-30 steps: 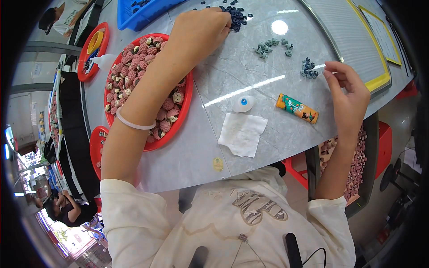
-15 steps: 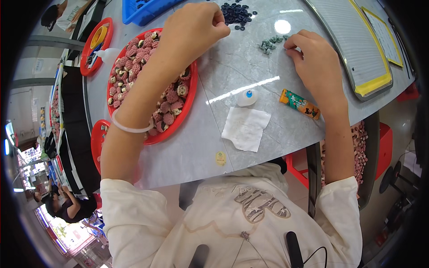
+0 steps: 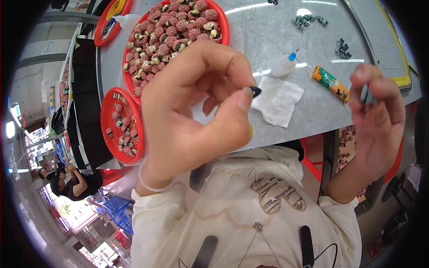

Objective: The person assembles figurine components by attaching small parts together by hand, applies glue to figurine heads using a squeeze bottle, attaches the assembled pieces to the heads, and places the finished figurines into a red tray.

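Observation:
Raised close to me, my left hand (image 3: 178,134) pinches a small dark blue piece (image 3: 256,92) between thumb and forefinger, its other fingers curled. Off to the right, my right hand (image 3: 380,125) is slightly blurred and closed on a small grey-green piece (image 3: 367,95) at its fingertips. The hands are well apart. Small grey-green pieces (image 3: 303,21) lie in a loose cluster on the far side of the table, with a second cluster (image 3: 343,49) nearer my right hand. Behind my left hand, a large red tray (image 3: 225,27) is heaped with pink, knobbly pieces with cream and dark parts.
A white squeeze bottle (image 3: 283,66) with a blue tip stands by a white tissue (image 3: 279,100). To their right lies a green-and-orange tube (image 3: 330,84). A smaller red tray (image 3: 106,129) holds several pink pieces at left. A yellow-edged ribbed board (image 3: 380,35) lies far right.
Both hands have come back from the far table toward me, each with a small piece now visible in its fingers. The view has shifted, bringing the smaller red tray into sight.

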Tool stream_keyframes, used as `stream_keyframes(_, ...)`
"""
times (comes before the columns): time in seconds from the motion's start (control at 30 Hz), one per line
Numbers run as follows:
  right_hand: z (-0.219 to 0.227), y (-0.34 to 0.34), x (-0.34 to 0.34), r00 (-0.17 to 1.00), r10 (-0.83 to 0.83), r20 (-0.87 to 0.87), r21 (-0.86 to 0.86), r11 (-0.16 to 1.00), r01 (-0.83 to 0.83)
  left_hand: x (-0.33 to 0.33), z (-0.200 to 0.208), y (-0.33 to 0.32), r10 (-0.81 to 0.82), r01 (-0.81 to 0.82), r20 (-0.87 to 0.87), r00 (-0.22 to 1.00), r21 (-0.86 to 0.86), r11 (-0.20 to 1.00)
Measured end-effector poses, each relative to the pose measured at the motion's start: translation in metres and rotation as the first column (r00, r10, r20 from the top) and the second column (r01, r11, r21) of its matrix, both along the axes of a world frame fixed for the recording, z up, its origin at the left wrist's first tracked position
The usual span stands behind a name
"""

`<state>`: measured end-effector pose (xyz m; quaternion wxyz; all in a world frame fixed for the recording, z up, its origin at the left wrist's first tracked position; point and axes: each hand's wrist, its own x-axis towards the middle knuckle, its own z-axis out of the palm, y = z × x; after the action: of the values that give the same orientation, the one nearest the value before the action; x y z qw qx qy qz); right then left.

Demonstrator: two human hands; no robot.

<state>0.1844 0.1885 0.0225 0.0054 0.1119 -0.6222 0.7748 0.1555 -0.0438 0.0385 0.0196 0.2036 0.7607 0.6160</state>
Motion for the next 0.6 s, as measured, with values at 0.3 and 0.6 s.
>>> stream_keyframes(0.3,-0.018,-0.056,0.016,0.987,0.155,0.038,-0.211,0.967,-0.144,0.027,-0.028,0.01,0.084,-0.046,-0.256,0.963,0.153,0.987)
stream_keyframes(0.6,-0.015,-0.071,0.024,0.956,0.245,0.161,-0.427,0.891,-0.156,0.034,-0.031,0.008,0.086,-0.118,-0.636,0.767,-0.009,0.993)
